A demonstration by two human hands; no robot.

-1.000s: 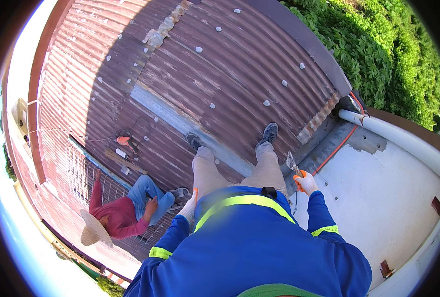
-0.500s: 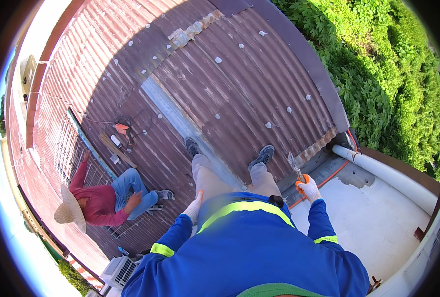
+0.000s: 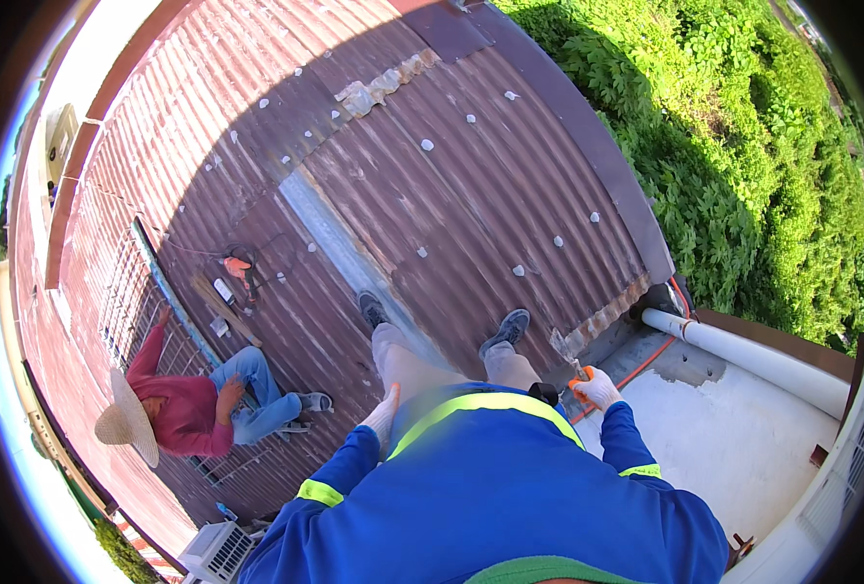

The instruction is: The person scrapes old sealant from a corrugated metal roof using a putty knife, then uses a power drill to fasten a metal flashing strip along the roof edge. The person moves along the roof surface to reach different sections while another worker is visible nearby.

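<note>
My right hand (image 3: 597, 389), in a white glove with orange fingers, is closed around the handle of a small trowel (image 3: 564, 343). The trowel's blade points away from me, over the edge of the brown corrugated roof (image 3: 471, 204). My left hand (image 3: 381, 417), in a similar glove, lies against my left thigh; its fingers look stretched out and hold nothing I can see. Both of my shoes are planted on the roof, the left one on a grey metal strip (image 3: 340, 238).
At left a person (image 3: 194, 414) in a straw hat sits by a metal grid (image 3: 126, 292). Near them lie an orange power tool (image 3: 240, 268) and a wooden piece (image 3: 223, 310). To the right are a white pipe (image 3: 748, 358), an orange cord (image 3: 646, 362) and green plants (image 3: 724, 175).
The trowel has swung a little to the left in my right hand. My left hand stays on my thigh. The seated person's arm has shifted, and the whole view has turned slightly.
</note>
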